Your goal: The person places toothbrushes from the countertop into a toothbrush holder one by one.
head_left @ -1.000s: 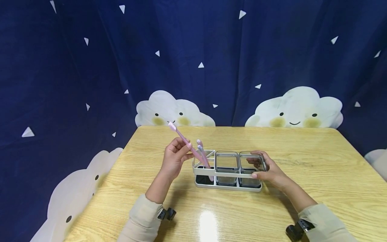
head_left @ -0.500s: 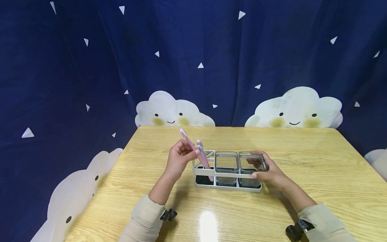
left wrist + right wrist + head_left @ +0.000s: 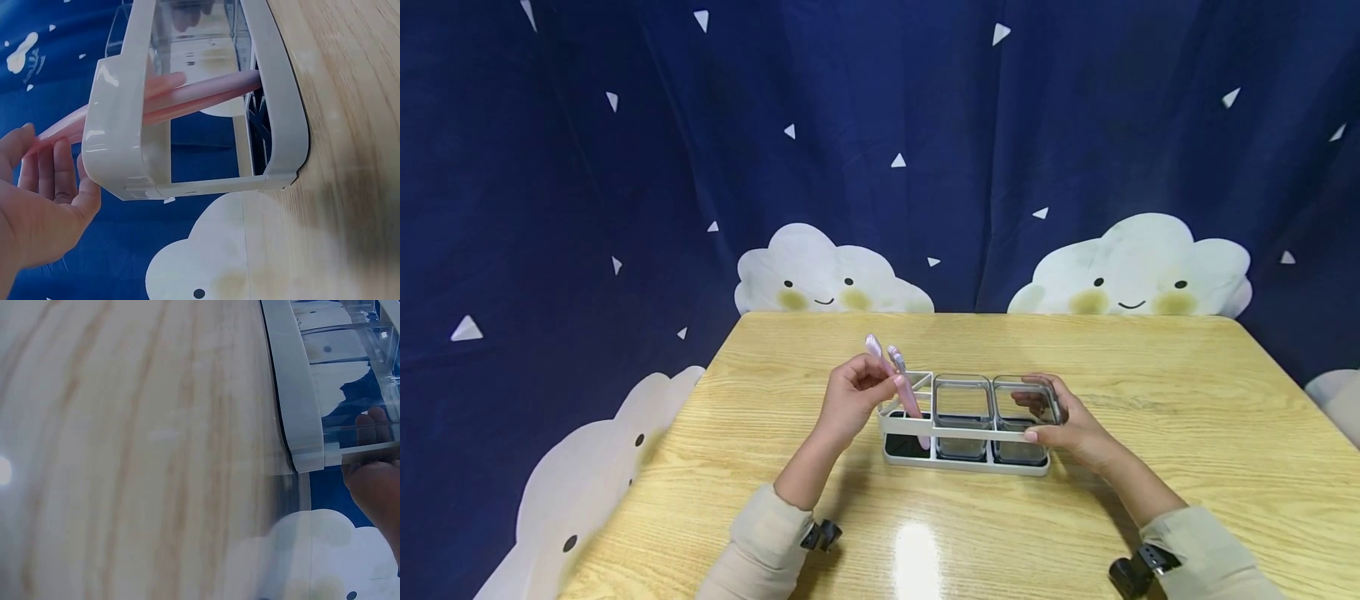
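A white rack point(image 3: 906, 425) stands on the table with an open compartment at its left and two clear square cups, the middle cup point(image 3: 962, 446) and the right cup point(image 3: 1021, 452), beside it. My left hand point(image 3: 850, 404) pinches a pink toothbrush point(image 3: 874, 345) near its upper part. It leans down into the left compartment, head up. Close against it, more toothbrushes point(image 3: 897, 358) lean in the same compartment; their number is unclear. In the left wrist view, pink handles point(image 3: 206, 90) cross the compartment together. My right hand point(image 3: 1070, 432) grips the rack's right end, thumb in front and fingers behind the right cup.
The wooden table point(image 3: 1150, 383) extends around the rack on all sides. Behind it hangs a dark blue curtain point(image 3: 850, 83) with white triangles and smiling clouds. Small black cameras, such as the left wrist camera point(image 3: 822, 535), sit at both cuffs.
My left hand has moved right and slightly down toward the rack, and the pinched toothbrush has sunk lower and come closer to the others. My right hand has stayed put.
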Action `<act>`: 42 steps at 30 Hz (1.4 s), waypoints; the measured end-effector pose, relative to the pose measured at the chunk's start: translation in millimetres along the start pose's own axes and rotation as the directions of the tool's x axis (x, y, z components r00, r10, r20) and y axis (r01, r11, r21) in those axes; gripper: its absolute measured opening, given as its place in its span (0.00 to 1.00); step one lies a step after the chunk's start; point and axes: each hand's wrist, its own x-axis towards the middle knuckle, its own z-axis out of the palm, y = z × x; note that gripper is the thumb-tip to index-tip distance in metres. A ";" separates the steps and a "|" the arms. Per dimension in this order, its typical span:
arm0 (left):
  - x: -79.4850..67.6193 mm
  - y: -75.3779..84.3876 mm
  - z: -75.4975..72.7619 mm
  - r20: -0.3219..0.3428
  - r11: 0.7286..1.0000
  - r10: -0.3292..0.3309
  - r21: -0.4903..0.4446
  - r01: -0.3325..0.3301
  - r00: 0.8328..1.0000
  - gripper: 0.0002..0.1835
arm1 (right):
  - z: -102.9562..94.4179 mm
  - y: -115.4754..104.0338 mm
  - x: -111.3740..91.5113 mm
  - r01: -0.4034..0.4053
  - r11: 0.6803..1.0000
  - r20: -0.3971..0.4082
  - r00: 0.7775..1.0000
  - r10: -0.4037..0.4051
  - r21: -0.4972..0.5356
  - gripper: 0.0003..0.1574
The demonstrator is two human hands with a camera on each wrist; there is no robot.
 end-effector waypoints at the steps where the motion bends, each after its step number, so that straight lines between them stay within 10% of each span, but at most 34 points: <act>1: -0.1 0.3 0.7 0.002 1.000 0.006 0.017 -0.006 1.000 0.05 | 0.0 0.2 0.1 0.002 1.000 0.001 1.000 -0.002 0.002 0.45; 23: -5.4 32.6 12.6 0.102 0.971 -0.053 0.239 0.028 0.993 0.06 | 0.2 -1.1 -0.3 0.002 1.000 -0.011 1.000 -0.002 -0.022 0.45; 42: -4.1 1.5 0.2 0.048 0.974 -0.069 0.220 0.057 0.996 0.09 | -1.8 -0.2 -5.6 -0.020 0.998 -0.008 1.000 0.020 -0.058 0.47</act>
